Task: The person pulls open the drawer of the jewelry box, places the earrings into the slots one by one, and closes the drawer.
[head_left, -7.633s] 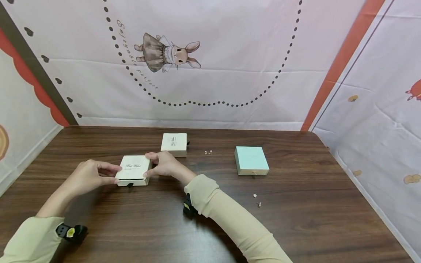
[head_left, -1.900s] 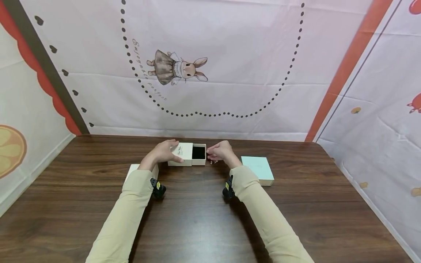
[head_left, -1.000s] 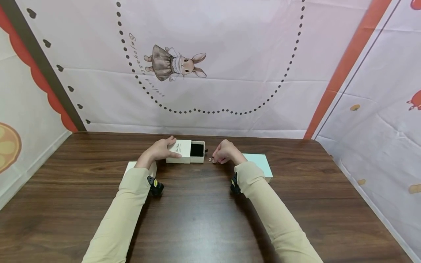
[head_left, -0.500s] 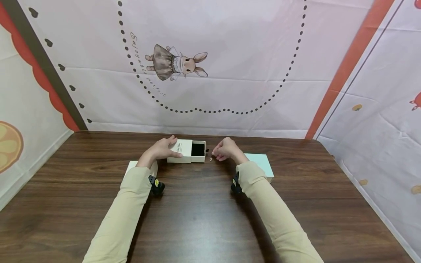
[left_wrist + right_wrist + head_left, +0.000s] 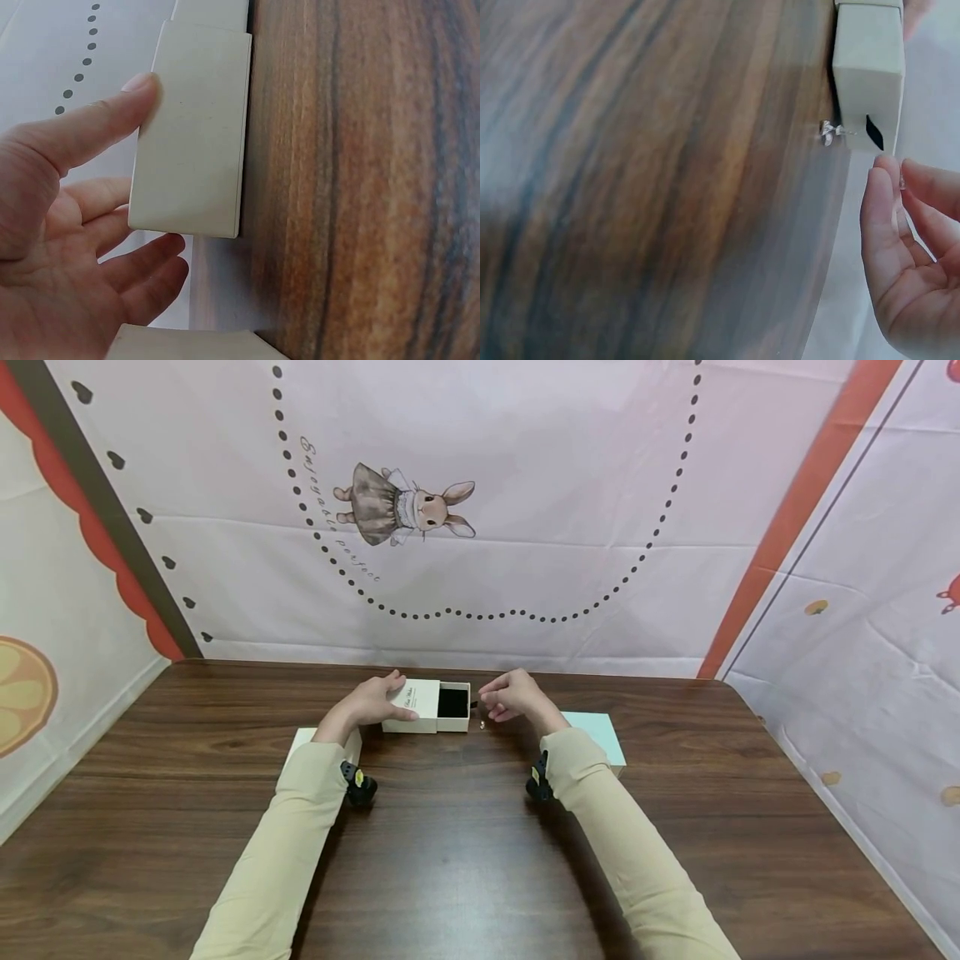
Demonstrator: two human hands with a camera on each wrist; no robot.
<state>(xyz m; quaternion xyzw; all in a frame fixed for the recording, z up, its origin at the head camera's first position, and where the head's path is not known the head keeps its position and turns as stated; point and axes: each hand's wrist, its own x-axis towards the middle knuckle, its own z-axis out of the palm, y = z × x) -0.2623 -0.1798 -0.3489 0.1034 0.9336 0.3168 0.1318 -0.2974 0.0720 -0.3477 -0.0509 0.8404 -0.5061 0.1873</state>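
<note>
1. On the table (image 5: 450, 868), near its far edge, lies the middle box (image 5: 423, 700); behind this edge hangs a cloth (image 5: 525, 568)
2. The drawer (image 5: 453, 725) is partly out of the middle box, toward the right, with a pull tab (image 5: 875, 133) at its right end
3. The person's left grip (image 5: 365, 700) is at the left part of the middle box
4. The left box (image 5: 301, 740) lies nearer to the person, partly under the left forearm (image 5: 262, 860)
5. An earring (image 5: 482, 725) lies on the table, just right of the drawer, slightly before the right grip (image 5: 516, 695)
6. Between the fingertips of the right grip is a small piece (image 5: 902, 181), not clearly visible
7. The right box (image 5: 597, 729) lies to the right of this grip, partly hidden by the right sleeve (image 5: 615, 827)
</note>
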